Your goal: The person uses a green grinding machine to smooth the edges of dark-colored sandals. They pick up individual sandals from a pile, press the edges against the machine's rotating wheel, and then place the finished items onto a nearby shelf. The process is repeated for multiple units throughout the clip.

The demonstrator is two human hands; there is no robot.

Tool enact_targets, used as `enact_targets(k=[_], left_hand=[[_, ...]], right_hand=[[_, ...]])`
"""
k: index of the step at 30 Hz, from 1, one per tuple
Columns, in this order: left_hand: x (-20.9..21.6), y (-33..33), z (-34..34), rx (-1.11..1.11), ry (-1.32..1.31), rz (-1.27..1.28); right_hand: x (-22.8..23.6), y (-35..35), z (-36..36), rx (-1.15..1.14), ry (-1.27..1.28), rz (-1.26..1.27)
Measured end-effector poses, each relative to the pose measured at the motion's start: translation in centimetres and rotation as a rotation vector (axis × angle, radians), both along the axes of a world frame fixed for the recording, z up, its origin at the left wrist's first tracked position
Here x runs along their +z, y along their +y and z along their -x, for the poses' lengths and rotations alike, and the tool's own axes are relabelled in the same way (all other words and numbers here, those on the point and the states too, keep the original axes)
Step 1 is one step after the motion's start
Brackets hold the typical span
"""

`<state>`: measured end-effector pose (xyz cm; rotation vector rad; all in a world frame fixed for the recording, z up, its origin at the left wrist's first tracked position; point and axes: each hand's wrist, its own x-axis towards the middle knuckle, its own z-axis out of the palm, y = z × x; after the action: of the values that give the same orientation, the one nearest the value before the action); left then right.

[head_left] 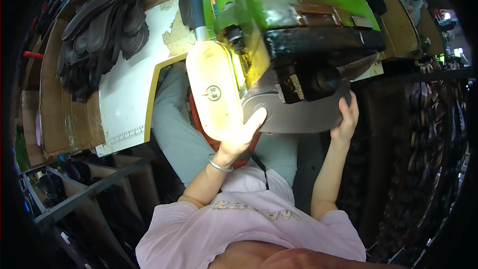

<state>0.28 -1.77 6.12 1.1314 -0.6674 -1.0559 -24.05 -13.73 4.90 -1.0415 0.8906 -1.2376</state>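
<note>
Our left hand (241, 137) and right hand (348, 119) pinch the dark sheet (303, 122) beneath the green machine (313, 0).
Our left thumb (258, 116) presses on its top near the left end, the fingers mostly hidden below; our right fingers close over the opposite edge. Gripping both ends probably lets us steady and angle the sheet under the machine's black head (300, 82). The bright oval panel (211, 69) stands just beside our left hand, perhaps lighting that end. Farther left, dark soles (102, 27) lie piled in a cardboard box (89, 127), likely kept there for easy reach.
</note>
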Motion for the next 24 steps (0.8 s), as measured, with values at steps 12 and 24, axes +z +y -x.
enact_targets(k=[12, 24], left_hand=[[-0.5, 3.3, -7.1, 0.016, -0.077, 0.136], [-4.5, 12.3, -9.8, 0.155, 0.027, -0.116]], right_hand=[[-4.7, -3.1, -5.9, 0.161, -0.261, -0.018], [-1.7, 3.6, -12.7, 0.38, -0.08, 0.084]])
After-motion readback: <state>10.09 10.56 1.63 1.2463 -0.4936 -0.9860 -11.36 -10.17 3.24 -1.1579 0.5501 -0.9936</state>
